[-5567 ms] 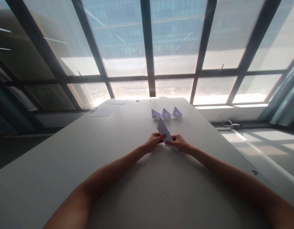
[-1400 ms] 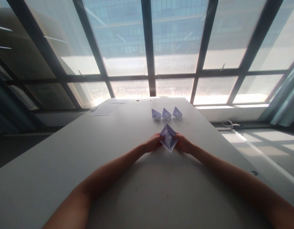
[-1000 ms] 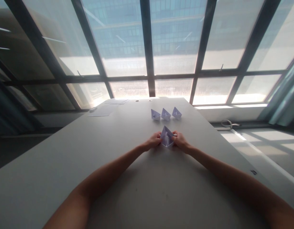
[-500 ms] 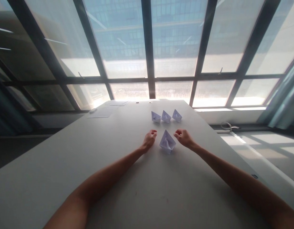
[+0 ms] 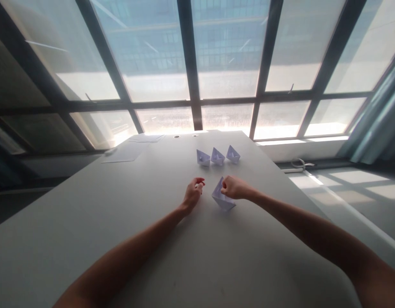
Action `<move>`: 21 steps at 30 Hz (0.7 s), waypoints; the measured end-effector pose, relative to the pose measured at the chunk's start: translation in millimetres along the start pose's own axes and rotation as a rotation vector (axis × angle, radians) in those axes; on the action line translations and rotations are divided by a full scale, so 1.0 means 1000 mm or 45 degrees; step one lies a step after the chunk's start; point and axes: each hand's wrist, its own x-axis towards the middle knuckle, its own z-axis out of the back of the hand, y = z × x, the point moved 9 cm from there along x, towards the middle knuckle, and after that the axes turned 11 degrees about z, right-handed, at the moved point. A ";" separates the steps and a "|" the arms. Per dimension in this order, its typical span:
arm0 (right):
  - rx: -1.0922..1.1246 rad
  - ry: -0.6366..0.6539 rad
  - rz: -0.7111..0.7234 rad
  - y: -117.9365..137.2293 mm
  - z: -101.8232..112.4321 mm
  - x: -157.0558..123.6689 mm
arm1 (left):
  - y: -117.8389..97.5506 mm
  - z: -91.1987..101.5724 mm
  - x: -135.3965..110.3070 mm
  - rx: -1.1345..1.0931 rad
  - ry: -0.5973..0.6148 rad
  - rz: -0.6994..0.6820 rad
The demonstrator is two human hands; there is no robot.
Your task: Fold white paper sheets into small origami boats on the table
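Observation:
A folded white paper boat (image 5: pixel 223 203) rests on the white table (image 5: pixel 146 222) in front of me. My right hand (image 5: pixel 236 187) is closed at the boat's upper right part, fingers curled together and covering some of its folds. Just left of the boat, my left hand (image 5: pixel 194 192) holds nothing; its fingers are bent and a little apart, not touching the paper. Farther off, three more paper boats stand in a row: a left one (image 5: pixel 203 158), a middle one (image 5: pixel 218 157) and a right one (image 5: pixel 233 155).
Flat paper sheets (image 5: pixel 125 152) lie at the table's far left edge. Two small round holes show near its far end. Beyond stand tall windows with dark frames (image 5: pixel 188 60). A white cable (image 5: pixel 300 164) lies on the right, near a blue-grey curtain (image 5: pixel 373 115).
My right hand has moved left onto the near paper boat, which now sits slightly turned. The fingers of my left hand have loosened. The whole view has shifted a little.

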 end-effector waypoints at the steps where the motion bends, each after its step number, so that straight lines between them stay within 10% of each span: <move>1: 0.004 0.007 0.010 -0.004 0.008 0.000 | 0.000 0.000 -0.001 0.010 0.001 -0.001; 11: -0.580 -0.031 -0.326 -0.140 0.146 0.044 | 0.003 -0.001 -0.012 0.042 0.010 0.004; 21: -0.691 0.015 -0.468 -0.216 0.131 0.095 | 0.009 0.002 -0.022 0.059 0.018 0.050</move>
